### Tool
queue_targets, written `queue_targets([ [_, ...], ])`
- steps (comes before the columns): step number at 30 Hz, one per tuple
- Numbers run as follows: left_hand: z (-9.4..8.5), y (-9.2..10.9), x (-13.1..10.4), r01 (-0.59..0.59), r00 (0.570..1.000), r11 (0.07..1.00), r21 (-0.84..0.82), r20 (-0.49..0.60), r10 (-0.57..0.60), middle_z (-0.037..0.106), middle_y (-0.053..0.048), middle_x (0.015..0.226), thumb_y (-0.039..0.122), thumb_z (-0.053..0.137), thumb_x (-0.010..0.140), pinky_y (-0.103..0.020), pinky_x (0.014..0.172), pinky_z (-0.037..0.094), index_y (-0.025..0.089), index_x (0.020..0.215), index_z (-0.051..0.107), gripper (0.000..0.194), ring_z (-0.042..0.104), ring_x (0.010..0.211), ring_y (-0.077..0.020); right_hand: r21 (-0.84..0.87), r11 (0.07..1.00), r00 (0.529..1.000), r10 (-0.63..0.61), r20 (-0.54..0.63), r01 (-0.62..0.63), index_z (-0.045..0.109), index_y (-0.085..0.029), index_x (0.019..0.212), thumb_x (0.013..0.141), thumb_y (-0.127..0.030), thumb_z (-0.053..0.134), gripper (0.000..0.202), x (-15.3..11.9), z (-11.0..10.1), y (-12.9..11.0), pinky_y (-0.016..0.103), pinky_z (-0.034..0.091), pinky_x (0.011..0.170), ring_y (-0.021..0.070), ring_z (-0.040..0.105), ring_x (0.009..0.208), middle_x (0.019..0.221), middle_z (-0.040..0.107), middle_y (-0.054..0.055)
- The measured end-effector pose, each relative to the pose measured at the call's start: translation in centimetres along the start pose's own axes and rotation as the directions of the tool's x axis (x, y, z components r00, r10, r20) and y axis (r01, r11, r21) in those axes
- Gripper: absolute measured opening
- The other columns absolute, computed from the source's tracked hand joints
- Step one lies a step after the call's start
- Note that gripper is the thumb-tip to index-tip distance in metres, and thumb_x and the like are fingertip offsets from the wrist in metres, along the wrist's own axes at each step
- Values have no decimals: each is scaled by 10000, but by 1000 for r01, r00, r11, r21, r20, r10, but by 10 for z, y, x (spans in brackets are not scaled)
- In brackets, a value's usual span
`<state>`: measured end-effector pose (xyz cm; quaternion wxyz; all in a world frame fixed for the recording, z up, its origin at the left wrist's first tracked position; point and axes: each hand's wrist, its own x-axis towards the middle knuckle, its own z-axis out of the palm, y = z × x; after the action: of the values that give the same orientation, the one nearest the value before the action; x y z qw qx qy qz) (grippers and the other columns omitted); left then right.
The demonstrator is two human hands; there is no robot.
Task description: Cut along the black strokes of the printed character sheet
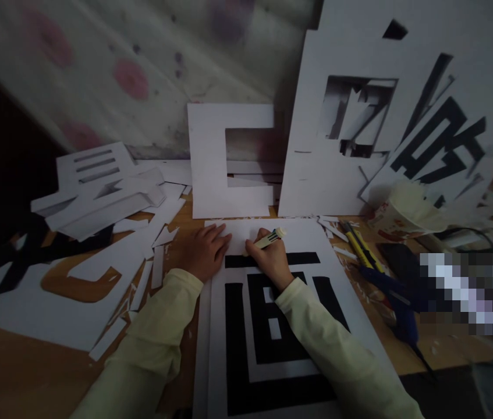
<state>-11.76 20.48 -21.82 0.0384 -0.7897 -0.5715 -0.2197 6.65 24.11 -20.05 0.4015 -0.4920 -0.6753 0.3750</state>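
Note:
A white sheet printed with thick black block strokes lies on the table before me. Its left edge is under my left hand, which rests flat with the fingers stretched out and holds nothing. My right hand grips a pale multicolour pen near the topmost black bar. The pen's tip is hidden behind the fingers, so whether it touches the sheet I cannot tell.
White cut-out boards lean at the back. Paper scraps litter the left side. To the right are yellow cutters, a blue glue gun and a paper cup. A patterned curtain hangs behind.

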Motion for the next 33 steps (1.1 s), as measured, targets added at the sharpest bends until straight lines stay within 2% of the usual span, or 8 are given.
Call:
queue_targets([
  [13,-3,2,1,2,1000,1000,5,-8,-2,593,-62,1291,262,475,900,-489,979,438,237,1119,656,286,518,1185,-257,36,999,1000,-5,-3,6,341,-238,554,698,-233,568,269,2,-3,1,243,294,471,99,361,444,460,370,-91],
  [20,-2,3,0,18,1000,1000,5,-4,-18,589,-70,1296,247,477,903,-472,990,436,215,1122,660,287,509,1187,-257,-33,999,999,-33,29,34,363,-234,560,716,-322,621,314,4,-9,7,253,313,496,105,396,471,487,407,-79],
  [27,-5,3,1,14,1000,1000,-1,14,-14,584,-69,1302,241,490,898,-468,1002,429,208,1129,658,287,508,1191,-263,54,999,1000,11,-5,-11,363,-233,557,714,-337,635,331,4,-11,4,250,311,492,103,377,480,491,391,-80],
  [33,-2,2,0,18,1000,1000,-11,-7,-18,589,-61,1297,243,485,900,-474,995,432,222,1123,658,283,507,1187,-252,25,1000,1000,3,31,-3,387,-228,552,716,-357,645,331,5,-10,7,250,322,494,103,399,480,495,426,-72],
])
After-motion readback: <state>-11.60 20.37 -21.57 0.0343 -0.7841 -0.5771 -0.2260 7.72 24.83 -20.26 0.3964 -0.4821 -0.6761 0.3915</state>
